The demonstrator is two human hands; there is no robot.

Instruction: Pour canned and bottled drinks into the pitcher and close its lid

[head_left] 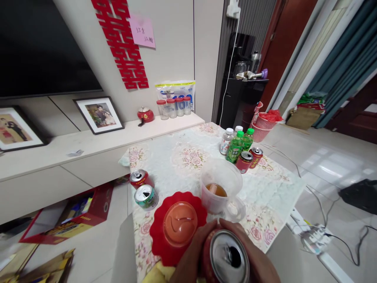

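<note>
And both hands, the left (pixel 191 251) and the right (pixel 256 251), clasp an open red can (pixel 226 257); just beyond the left sits a red scalloped plate (pixel 159 228), and straight ahead a clear pitcher (pixel 209 200) holding brown liquid (pixel 216 190).

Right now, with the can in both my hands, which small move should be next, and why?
I would probably lift the can to the rim of the container, without tilting. The can is open, held between left hand and right hand, nearer to you than the container, whose top is open, with brown liquid inside.
</note>
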